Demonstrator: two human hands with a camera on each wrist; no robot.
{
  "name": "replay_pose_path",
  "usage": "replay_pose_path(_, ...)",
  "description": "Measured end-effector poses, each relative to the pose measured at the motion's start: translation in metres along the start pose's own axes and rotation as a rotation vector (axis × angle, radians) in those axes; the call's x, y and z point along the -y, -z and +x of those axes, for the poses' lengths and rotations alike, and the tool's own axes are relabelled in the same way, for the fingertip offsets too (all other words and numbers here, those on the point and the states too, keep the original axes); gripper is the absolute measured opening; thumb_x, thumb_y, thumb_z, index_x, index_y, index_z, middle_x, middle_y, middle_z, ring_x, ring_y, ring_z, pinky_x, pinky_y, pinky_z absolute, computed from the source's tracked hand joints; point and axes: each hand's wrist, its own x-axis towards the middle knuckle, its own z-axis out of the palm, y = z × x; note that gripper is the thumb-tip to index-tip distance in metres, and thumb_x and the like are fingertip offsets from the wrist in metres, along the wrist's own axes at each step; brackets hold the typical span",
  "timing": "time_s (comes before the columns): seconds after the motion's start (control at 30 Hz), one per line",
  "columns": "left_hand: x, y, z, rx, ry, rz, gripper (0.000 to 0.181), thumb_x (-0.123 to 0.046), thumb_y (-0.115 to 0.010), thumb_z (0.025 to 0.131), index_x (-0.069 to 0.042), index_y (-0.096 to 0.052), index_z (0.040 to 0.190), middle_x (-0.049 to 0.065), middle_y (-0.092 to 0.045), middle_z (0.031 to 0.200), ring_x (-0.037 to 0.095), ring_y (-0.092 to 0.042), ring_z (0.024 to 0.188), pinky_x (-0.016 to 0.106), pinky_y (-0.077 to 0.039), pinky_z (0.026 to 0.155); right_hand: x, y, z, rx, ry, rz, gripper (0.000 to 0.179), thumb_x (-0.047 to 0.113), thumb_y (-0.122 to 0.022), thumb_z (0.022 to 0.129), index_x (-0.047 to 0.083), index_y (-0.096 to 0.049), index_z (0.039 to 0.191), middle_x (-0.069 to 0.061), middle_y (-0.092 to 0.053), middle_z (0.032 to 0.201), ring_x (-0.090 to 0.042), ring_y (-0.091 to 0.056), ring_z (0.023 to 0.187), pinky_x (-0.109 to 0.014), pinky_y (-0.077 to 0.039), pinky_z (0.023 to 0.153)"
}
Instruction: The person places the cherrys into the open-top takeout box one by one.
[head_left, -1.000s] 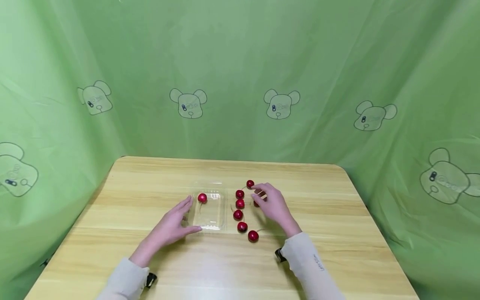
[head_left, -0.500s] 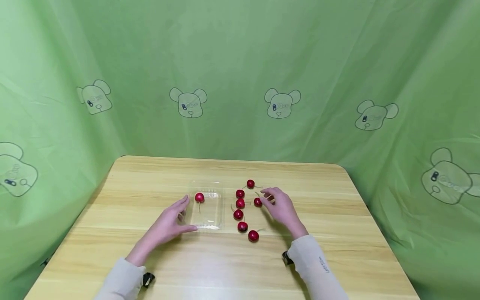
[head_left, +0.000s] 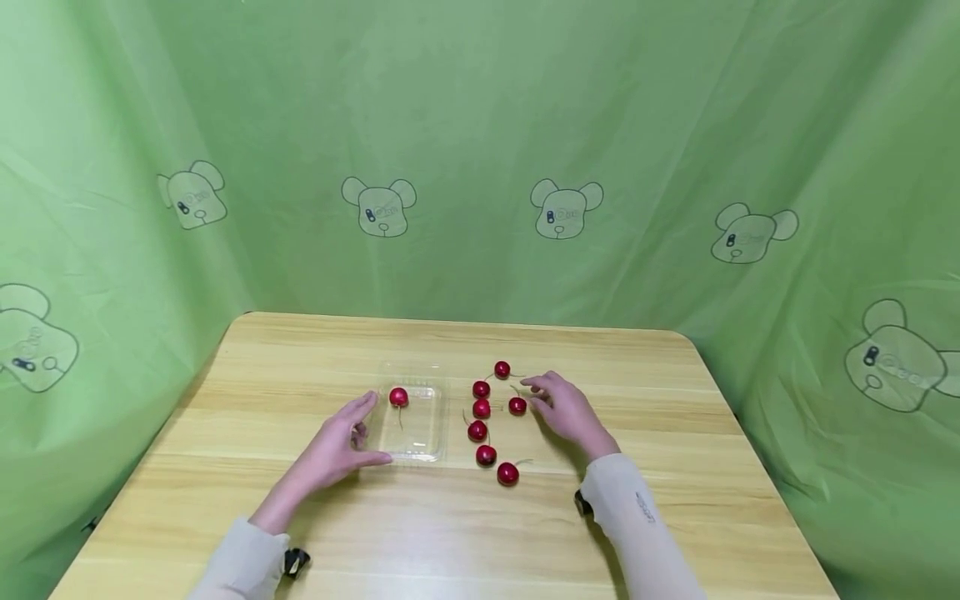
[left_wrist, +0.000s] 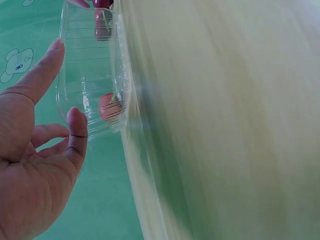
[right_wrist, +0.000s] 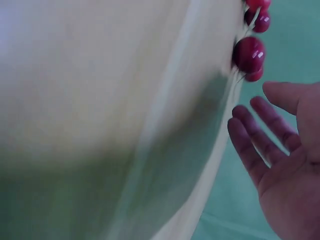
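A clear plastic container [head_left: 426, 433] sits on the table with one red cherry [head_left: 398, 397] inside, its stem toward me. My left hand [head_left: 330, 450] is at the container's left side, thumb by the near corner and fingers spread along the edge; it appears to touch the wall. In the left wrist view that cherry [left_wrist: 110, 107] shows through the clear wall. My right hand [head_left: 572, 414] hovers low with loosely bent fingers, holding nothing, just right of a cherry [head_left: 517, 406]. To the left of that cherry, several more cherries [head_left: 477, 431] with stems form a curved line.
The wooden table [head_left: 360, 533] has rounded far corners. Green curtains [head_left: 472, 275] with printed bear heads hang behind it and on both sides. The lowest cherry [head_left: 507, 474] lies nearest to me, between the two arms.
The right hand has drawn back to the right, uncovering the cherry beside it. The container and left hand have shifted slightly left, carrying the cherry inside along.
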Motion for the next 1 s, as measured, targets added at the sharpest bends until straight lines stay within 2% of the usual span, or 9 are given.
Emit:
replay_pose_path(0.2, 0.000, 0.000, -0.001, 0.001, 0.015, -0.014, 0.110, -0.023, -0.093, 0.074, 0.005, -0.029, 0.159, 0.027, -0.029, 0.166, 0.019, -0.059, 0.087, 0.021, -0.055, 0.070, -0.008, -0.001, 0.014, 0.113, 0.085, -0.048, 0.051, -0.002, -0.065, 0.096, 0.016, -0.062, 0.143, -0.007, -0.065, 0.115, -0.027, -0.065, 0.106, -0.051, -0.055, 0.099)
replay_pose_path(0.47, 0.002, -0.001, -0.002, -0.001, 0.025, -0.016, 0.112, -0.027, -0.093, 0.074, 0.005, -0.028, 0.159, 0.027, -0.028, 0.166, 0.021, -0.060, 0.088, 0.021, -0.055, 0.070, -0.009, -0.001, 0.023, 0.163, 0.091, -0.064, 0.039, 0.002, -0.067, 0.097, 0.013, -0.069, 0.134, -0.008, -0.063, 0.113, -0.026, -0.064, 0.105, -0.050, -0.054, 0.099)
replay_pose_path(0.63, 0.003, -0.001, -0.003, 0.003, 0.030, -0.034, 0.112, -0.028, -0.093, 0.074, 0.005, -0.028, 0.159, 0.027, -0.028, 0.166, 0.021, -0.060, 0.088, 0.021, -0.055, 0.069, -0.013, -0.002, 0.024, 0.151, 0.078, -0.071, 0.028, 0.003, -0.068, 0.096, 0.010, -0.074, 0.123, -0.008, -0.063, 0.110, -0.025, -0.063, 0.101, -0.048, -0.055, 0.096)
replay_pose_path(0.87, 0.003, 0.000, -0.003, -0.003, 0.024, -0.029, 0.110, -0.026, -0.092, 0.075, 0.006, -0.029, 0.158, 0.027, -0.029, 0.166, 0.023, -0.061, 0.088, 0.021, -0.054, 0.069, -0.021, -0.001, 0.023, 0.108, 0.012, -0.039, 0.013, 0.008, -0.071, 0.097, 0.013, -0.075, 0.108, -0.004, -0.062, 0.103, -0.020, -0.060, 0.093, -0.042, -0.054, 0.088)
replay_pose_path(1.0, 0.002, 0.001, -0.003, -0.004, 0.021, -0.023, 0.110, -0.027, -0.092, 0.075, 0.006, -0.030, 0.158, 0.027, -0.030, 0.165, 0.024, -0.061, 0.087, 0.021, -0.054, 0.068, -0.022, 0.003, 0.022, 0.097, 0.019, -0.039, 0.006, 0.008, -0.073, 0.095, 0.012, -0.074, 0.100, -0.004, -0.062, 0.100, -0.019, -0.059, 0.090, -0.042, -0.054, 0.086)
